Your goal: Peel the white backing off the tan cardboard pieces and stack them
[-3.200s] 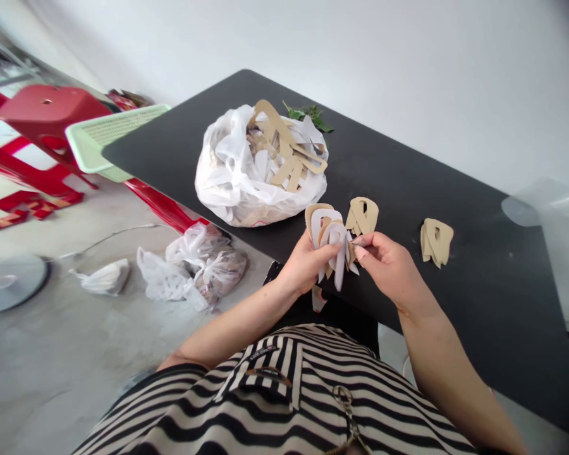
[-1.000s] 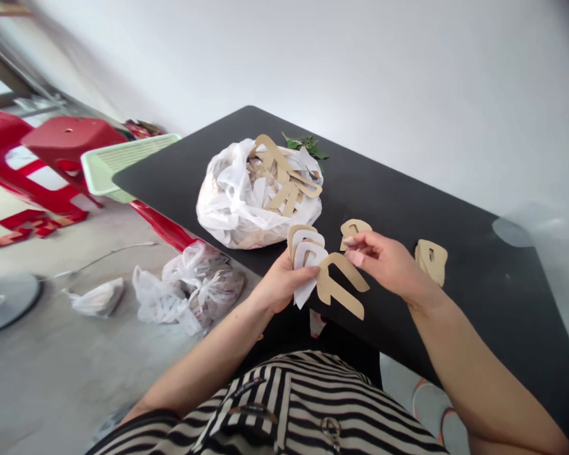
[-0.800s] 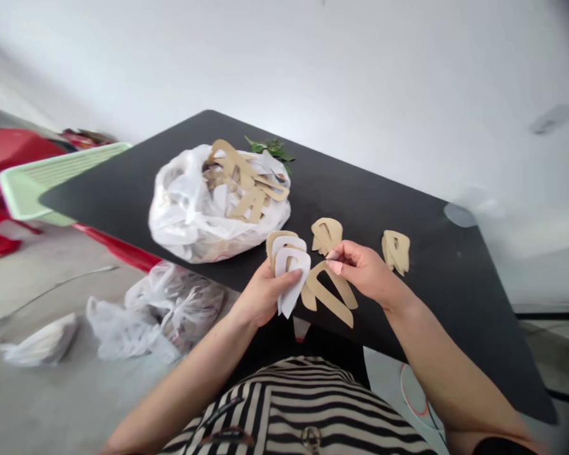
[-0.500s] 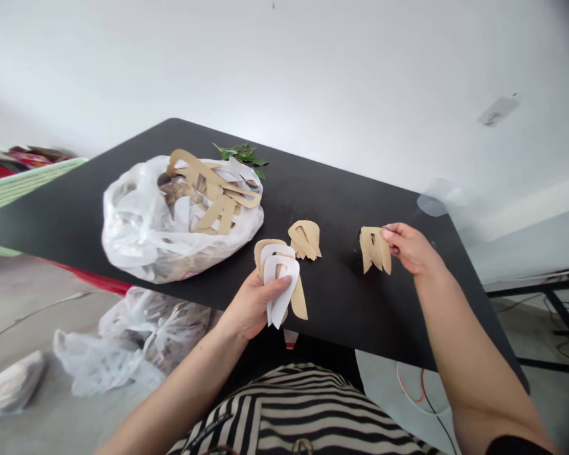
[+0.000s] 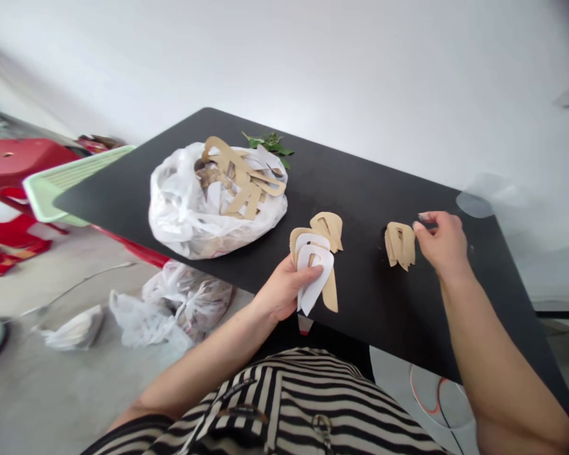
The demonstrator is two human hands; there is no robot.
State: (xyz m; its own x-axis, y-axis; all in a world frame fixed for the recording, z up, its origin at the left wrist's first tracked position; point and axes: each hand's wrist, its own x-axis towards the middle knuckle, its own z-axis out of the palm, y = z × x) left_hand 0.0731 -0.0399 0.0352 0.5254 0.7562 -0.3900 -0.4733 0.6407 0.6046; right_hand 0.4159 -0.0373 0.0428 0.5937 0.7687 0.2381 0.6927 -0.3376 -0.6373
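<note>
My left hand point(image 5: 289, 287) is closed around a fanned bunch of U-shaped paper cut-outs point(image 5: 315, 268), white ones on top and tan ones beneath. Just behind the bunch, on the table, lies a small pile of tan cut-outs point(image 5: 328, 226). Farther right sits a second pile of tan cut-outs point(image 5: 400, 245), with strips pointing toward me. My right hand point(image 5: 443, 243) is beside that pile's right edge, thumb and forefinger slightly apart with nothing visible between them; its other fingers are curled.
A white plastic bag point(image 5: 180, 221) heaped with tan and white cut-outs point(image 5: 241, 183) stands on the black table point(image 5: 360, 183). Behind it are green leaves point(image 5: 275, 145). Left are a green basket point(image 5: 47, 193) and red stool point(image 5: 23, 161); tied bags point(image 5: 184, 297) lie on the floor.
My right hand has let go of the tan cut-outs at the right pile and drawn away slightly to the right. My left hand still holds its bunch. The view has shifted left.
</note>
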